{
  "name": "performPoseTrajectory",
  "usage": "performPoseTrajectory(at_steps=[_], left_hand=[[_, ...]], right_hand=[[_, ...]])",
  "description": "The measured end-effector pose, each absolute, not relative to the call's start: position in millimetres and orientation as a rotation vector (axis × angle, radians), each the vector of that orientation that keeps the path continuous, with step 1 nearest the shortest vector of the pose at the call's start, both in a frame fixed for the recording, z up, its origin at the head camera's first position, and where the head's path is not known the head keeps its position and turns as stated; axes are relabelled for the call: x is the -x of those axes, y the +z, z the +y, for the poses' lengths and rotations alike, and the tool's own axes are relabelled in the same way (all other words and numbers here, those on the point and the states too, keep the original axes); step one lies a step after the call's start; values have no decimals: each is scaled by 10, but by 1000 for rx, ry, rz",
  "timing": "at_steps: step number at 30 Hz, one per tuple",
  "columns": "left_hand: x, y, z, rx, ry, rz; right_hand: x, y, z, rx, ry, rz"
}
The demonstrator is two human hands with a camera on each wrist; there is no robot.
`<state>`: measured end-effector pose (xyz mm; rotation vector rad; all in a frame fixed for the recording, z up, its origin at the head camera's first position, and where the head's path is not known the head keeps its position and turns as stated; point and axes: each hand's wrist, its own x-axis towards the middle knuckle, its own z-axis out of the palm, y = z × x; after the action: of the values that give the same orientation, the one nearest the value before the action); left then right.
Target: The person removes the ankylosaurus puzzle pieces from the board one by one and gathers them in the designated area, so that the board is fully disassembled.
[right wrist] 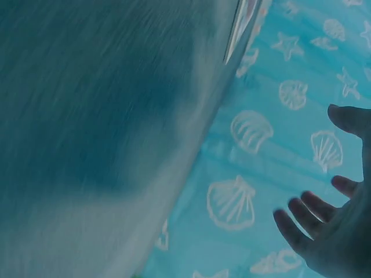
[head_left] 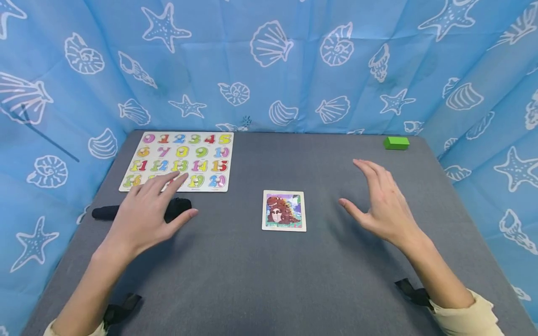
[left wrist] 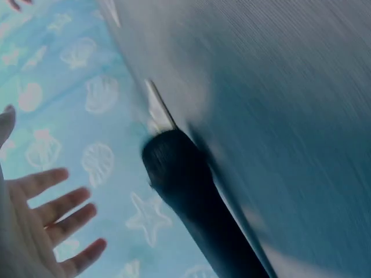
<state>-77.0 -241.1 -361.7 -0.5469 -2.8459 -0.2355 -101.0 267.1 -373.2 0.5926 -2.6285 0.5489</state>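
Observation:
My left hand (head_left: 143, 217) hovers with spread fingers over a black, rod-shaped object (head_left: 178, 209) that looks like a microphone with a thick rounded end. Part of that object is hidden behind the hand; in the left wrist view its dark end (left wrist: 174, 159) appears apart from the fingers. Just beyond the left fingertips lies a white number board (head_left: 216, 158) with coloured numerals. Between the two hands is a small square picture puzzle (head_left: 284, 211) showing a brown dinosaur and a figure. To its right, my right hand (head_left: 384, 205) is raised above the table, fingers extended, holding nothing.
A green block (head_left: 396, 143) sits at the back right of the grey table (head_left: 269, 280). Behind and along the sides hangs a blue curtain (head_left: 294, 88) printed with white shells and starfish. Each wrist wears a black strap (head_left: 414, 293).

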Motion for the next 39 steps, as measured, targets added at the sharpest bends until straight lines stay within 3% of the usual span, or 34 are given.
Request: performPoseTrajectory(at_steps=[18,25,39], left_hand=[[814,-3770,-1497,966,-555,-3208],[896,-3847,-1246,1021,-655,-3358],[1003,-4019,-1003,1089,-634,-3385]], right_hand=[[1346,-3858,1911,-814,1438,-2902],[1571,-4023,1627,-969,1498,-2928],[1825,-4172,1294,-918,1135,-3140]])
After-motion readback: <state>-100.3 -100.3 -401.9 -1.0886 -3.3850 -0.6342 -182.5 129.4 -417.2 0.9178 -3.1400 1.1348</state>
